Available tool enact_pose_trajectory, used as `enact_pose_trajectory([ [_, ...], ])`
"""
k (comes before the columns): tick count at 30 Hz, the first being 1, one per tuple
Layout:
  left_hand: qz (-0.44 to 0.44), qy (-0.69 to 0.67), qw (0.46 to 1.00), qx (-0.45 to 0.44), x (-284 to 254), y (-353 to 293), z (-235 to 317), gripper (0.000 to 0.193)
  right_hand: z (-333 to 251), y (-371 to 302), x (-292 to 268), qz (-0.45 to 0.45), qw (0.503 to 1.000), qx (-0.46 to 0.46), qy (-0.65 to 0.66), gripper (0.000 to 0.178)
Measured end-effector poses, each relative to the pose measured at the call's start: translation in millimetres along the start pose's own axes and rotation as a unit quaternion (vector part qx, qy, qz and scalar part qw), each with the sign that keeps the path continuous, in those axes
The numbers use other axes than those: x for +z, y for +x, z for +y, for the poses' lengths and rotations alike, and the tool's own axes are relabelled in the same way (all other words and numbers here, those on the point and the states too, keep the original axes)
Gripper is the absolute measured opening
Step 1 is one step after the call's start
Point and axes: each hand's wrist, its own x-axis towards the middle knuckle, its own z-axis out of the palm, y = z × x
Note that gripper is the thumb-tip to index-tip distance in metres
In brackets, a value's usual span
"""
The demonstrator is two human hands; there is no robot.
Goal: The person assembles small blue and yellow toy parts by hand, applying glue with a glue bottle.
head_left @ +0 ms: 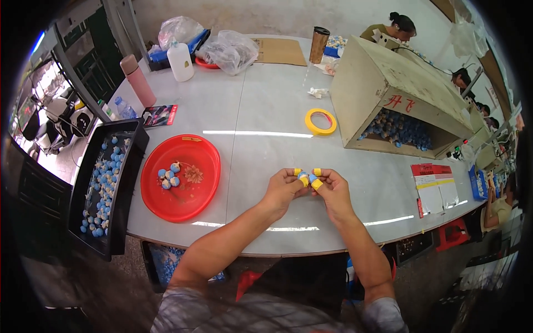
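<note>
Over the middle of the grey table [261, 161], my left hand [282, 191] and my right hand [335, 194] meet at their fingertips. Yellow tape wraps the thumbs and index fingers of both. Pinched between them is a small blue-and-white figure piece [303, 175], partly hidden by the fingers. To the left stands a round red basin [208, 194] holding several small blue-and-cream ball-shaped pieces [169, 176]. Beyond my hands lies a roll of yellow tape [309, 125].
A black tray [119, 216] of blue pieces sits at the left edge. An open-fronted wooden box [361, 77] full of blue pieces stands at right. Behind are a pink flask [139, 83], a white bottle [180, 62], plastic bags [230, 50] and a brown tumbler [318, 45]. Co-workers sit at far right.
</note>
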Motion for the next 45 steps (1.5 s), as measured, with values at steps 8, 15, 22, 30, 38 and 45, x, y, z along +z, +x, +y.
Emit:
enact_pose_trajectory([
  [8,0.001,-0.018,0.999,-0.032,-1.8,-3.8,8.6,0.033,23.4,9.7,-9.7,-0.016,0.947,-0.215,-0.237,0.021],
  [15,-0.018,0.006,0.999,-0.048,3.3,-8.3,16.1,0.027,17.1,8.8,-9.3,0.001,0.919,-0.264,-0.293,0.02],
  [22,-0.056,-0.042,0.993,-0.09,0.3,-6.9,17.7,0.023,17.7,10.6,-21.2,-0.017,0.973,-0.179,-0.147,0.019],
  [30,-0.05,-0.039,0.995,-0.077,-1.1,-4.3,14.1,0.03,14.4,8.9,-23.4,-0.018,0.956,-0.217,-0.194,0.022],
  [38,-0.055,-0.035,0.994,-0.085,-0.9,-5.4,11.2,0.028,2.9,3.5,-15.8,-0.013,0.91,-0.284,-0.301,0.027],
  [45,-0.037,-0.017,0.997,-0.068,3.6,-6.3,7.1,0.025,-10.1,-2.7,-12.8,-0.013,0.885,-0.282,-0.371,0.032],
])
